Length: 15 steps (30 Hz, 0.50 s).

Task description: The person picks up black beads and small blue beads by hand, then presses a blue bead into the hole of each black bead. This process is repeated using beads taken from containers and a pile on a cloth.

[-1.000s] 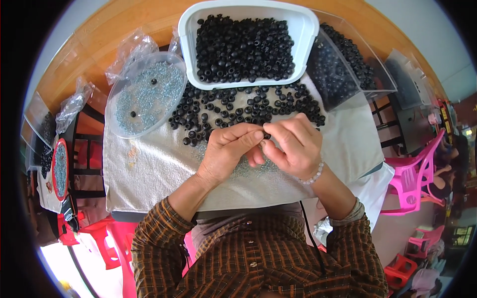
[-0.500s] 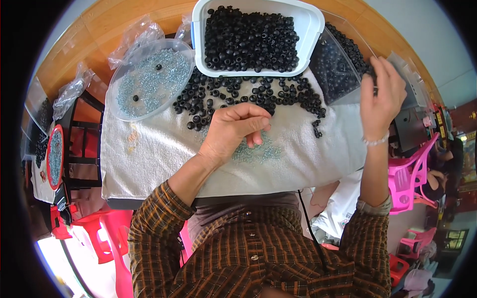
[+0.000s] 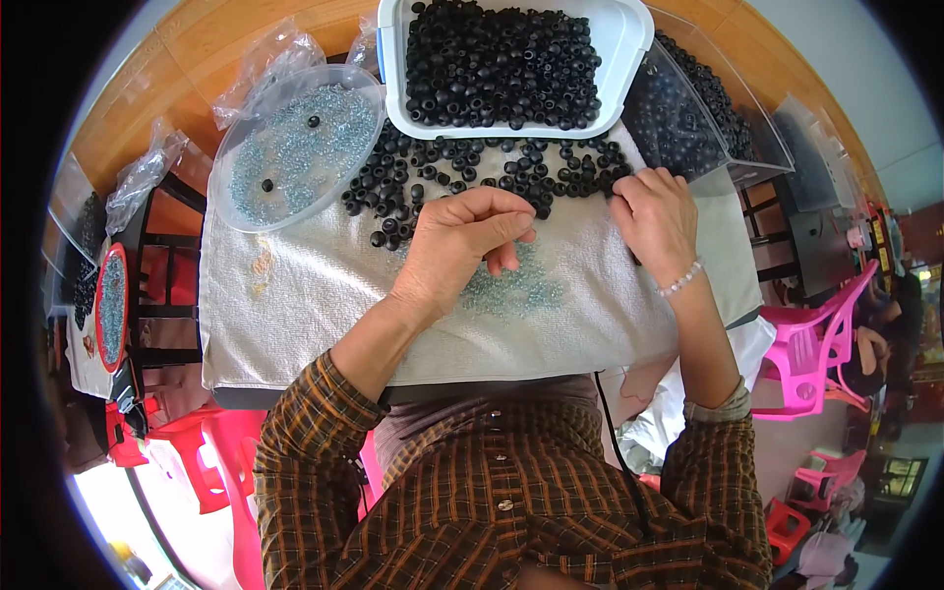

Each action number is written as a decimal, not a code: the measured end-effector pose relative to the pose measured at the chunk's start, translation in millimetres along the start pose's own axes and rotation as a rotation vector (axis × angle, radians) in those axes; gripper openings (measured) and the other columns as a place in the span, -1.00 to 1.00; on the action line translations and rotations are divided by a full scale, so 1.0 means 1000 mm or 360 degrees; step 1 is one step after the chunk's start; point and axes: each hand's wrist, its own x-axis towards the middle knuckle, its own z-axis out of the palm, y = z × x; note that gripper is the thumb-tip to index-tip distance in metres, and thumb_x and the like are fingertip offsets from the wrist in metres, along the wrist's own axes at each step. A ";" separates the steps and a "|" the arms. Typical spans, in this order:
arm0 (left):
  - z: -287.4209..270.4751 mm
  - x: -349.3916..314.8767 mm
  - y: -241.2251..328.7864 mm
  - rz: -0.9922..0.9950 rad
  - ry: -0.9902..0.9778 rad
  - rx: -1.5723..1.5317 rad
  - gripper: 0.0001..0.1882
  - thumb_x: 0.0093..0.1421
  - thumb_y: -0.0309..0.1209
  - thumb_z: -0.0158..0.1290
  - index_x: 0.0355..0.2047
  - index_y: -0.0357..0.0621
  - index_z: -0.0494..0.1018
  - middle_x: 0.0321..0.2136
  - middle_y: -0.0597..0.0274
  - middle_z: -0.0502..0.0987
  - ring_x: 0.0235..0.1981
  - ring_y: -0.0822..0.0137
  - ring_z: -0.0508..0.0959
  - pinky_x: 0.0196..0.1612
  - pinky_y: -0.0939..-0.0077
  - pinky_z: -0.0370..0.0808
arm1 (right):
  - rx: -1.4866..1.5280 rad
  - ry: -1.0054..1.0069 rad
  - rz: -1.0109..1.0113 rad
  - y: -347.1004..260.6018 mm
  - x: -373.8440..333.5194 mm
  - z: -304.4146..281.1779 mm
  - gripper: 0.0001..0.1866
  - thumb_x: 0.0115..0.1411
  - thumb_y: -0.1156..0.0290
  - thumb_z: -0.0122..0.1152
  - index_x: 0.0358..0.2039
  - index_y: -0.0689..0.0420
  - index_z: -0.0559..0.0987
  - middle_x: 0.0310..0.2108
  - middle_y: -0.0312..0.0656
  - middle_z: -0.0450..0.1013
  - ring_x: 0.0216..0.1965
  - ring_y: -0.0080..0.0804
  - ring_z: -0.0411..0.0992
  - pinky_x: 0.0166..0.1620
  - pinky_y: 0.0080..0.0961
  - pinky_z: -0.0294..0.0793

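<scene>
My left hand (image 3: 457, 246) is above the middle of the white towel, thumb and forefinger pinched together. Whatever sits in that pinch is too small to make out. Below it lies a patch of small pale-blue glass beads (image 3: 516, 290). My right hand (image 3: 661, 221), with a beaded bracelet at its wrist, rests with curled fingers at the right end of a spread of loose black beads (image 3: 388, 182). Its fingertips are partly hidden, so what they hold does not show. A white tub (image 3: 618, 59) heaped with black beads (image 3: 501, 69) stands beyond both hands.
At the left, a clear round-edged tray (image 3: 224, 187) holds pale-blue beads and two black ones. A clear plastic bin (image 3: 762, 162) of black beads stands right of the tub. Crumpled plastic bags (image 3: 270, 69) lie at the back left. A pink chair (image 3: 806, 344) stands at the right.
My right hand has come left and nearer, from the clear bin to the right end of the loose black beads, and its fingers have curled. My left hand keeps nearly the same place and pinch.
</scene>
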 end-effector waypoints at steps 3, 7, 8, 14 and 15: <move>0.000 0.000 0.000 0.0011 -0.0012 0.0048 -0.89 0.21 -0.48 0.07 -0.30 -0.23 0.55 -0.45 0.22 0.59 -0.60 0.56 0.46 -0.54 0.70 0.38 | 0.0027 0.0041 -0.0002 0.000 0.006 0.002 -0.92 -0.09 0.45 0.25 -0.51 0.09 0.56 -0.48 -0.26 0.41 -0.34 -0.29 0.38 -0.28 -0.37 0.32; -0.001 -0.001 0.000 0.0025 -0.0042 0.0077 -0.89 0.21 -0.47 0.07 -0.30 -0.23 0.55 -0.45 0.23 0.59 -0.60 0.55 0.47 -0.53 0.69 0.40 | 0.0108 0.0063 0.0013 -0.003 0.009 0.000 -0.93 -0.08 0.47 0.24 -0.51 0.12 0.56 -0.51 -0.25 0.41 -0.38 -0.30 0.40 -0.30 -0.38 0.35; -0.001 -0.001 0.000 0.0028 -0.0054 0.0131 -0.87 0.21 -0.47 0.08 -0.27 -0.24 0.54 -0.44 0.22 0.59 -0.59 0.55 0.47 -0.52 0.69 0.40 | 0.0114 0.0064 0.0020 -0.006 0.009 -0.001 -0.93 -0.06 0.49 0.24 -0.49 0.14 0.57 -0.50 -0.25 0.42 -0.40 -0.35 0.42 -0.31 -0.44 0.37; 0.004 -0.004 -0.002 0.0072 -0.0091 0.0078 -0.79 0.25 -0.44 0.03 -0.14 -0.25 0.50 -0.47 0.23 0.56 -0.54 0.52 0.48 -0.47 0.65 0.43 | 0.1828 0.0052 0.0122 -0.059 0.007 -0.026 -0.84 0.06 0.59 0.23 -0.29 0.23 0.61 -0.42 -0.26 0.43 -0.39 -0.57 0.43 -0.33 -0.65 0.41; 0.005 -0.005 -0.002 0.0066 -0.0124 -0.0029 -0.77 0.27 -0.43 0.01 -0.10 -0.25 0.48 -0.49 0.24 0.54 -0.53 0.51 0.48 -0.46 0.63 0.43 | 0.1829 0.0074 0.0140 -0.067 0.008 -0.024 -0.84 0.06 0.59 0.23 -0.29 0.23 0.61 -0.42 -0.26 0.43 -0.39 -0.57 0.43 -0.33 -0.65 0.41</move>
